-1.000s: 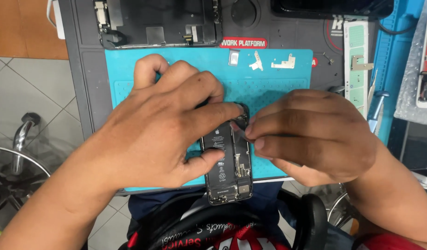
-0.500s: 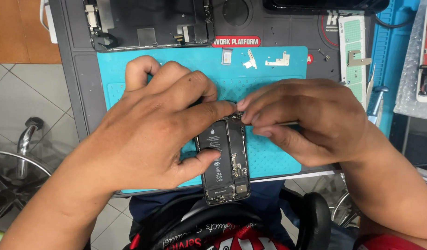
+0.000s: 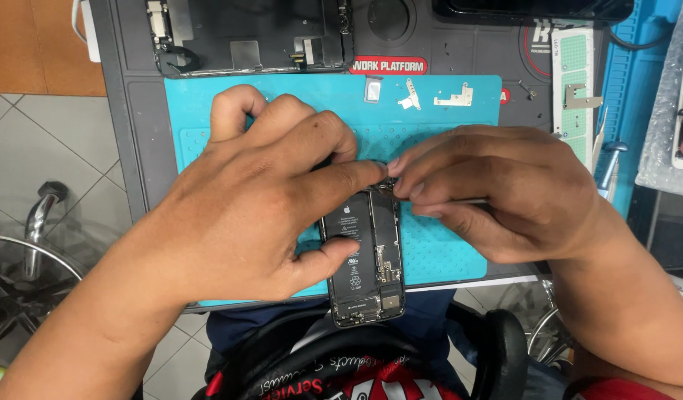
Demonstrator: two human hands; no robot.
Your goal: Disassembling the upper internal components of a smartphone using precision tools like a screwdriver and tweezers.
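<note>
On the bench below your head camera lay a teal work mat [image 3: 230,118] set on a dark grey repair platform [image 3: 137,141], with a pale tiled floor [image 3: 30,148] showing to the left and a chrome chair frame [image 3: 37,222] down there. Along the mat's far edge sat small metal brackets [image 3: 452,95], and behind them a detached phone screen assembly [image 3: 252,37] lay face down. A blue tray [image 3: 630,89] stood to the right.

Your opened phone [image 3: 367,259] lay lengthwise on the mat's near edge, its bottom end hanging over toward your lap. Its back was exposed: a black battery filled the left side and a narrow circuit board ran down the right.

Your left hand [image 3: 260,200] curled over the phone's upper half, thumb pressed on the battery, index finger stretched to the top corner, steadying the body. Your right hand [image 3: 504,192] had fingers pressed together, pinching a thin metal tool [image 3: 467,201] whose tip met the phone's top right corner, just beside your left fingertip.
</note>
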